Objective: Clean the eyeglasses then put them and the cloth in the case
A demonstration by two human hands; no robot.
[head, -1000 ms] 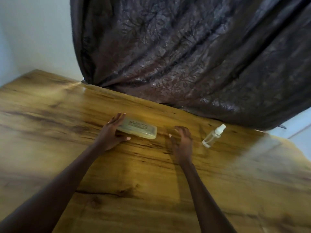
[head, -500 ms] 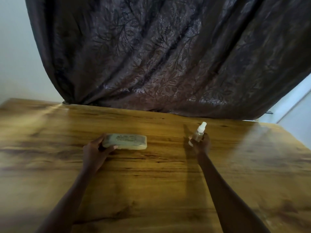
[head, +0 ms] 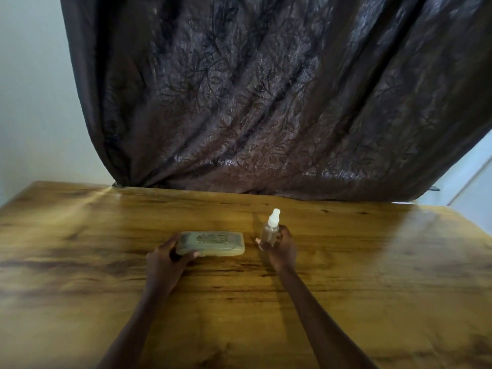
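A closed, pale olive eyeglass case (head: 213, 242) lies flat on the wooden table (head: 372, 275), slightly left of centre. My left hand (head: 166, 258) grips its left end, thumb on the near edge and fingers behind the far side. To the right, my right hand (head: 282, 247) is wrapped around a small clear spray bottle (head: 271, 230) with a white cap, held upright just above the tabletop. No eyeglasses and no cloth are in sight; the case's inside is hidden.
A dark patterned curtain (head: 266, 102) hangs behind the table's far edge. Pale walls show to the left and right of it. The table's left corner lies at the far left, and bare wood stretches toward me.
My right hand went from resting flat beside the case to the lying spray bottle, gripped it and stood it upright nearer the case. My left hand has stayed on the case's left end.
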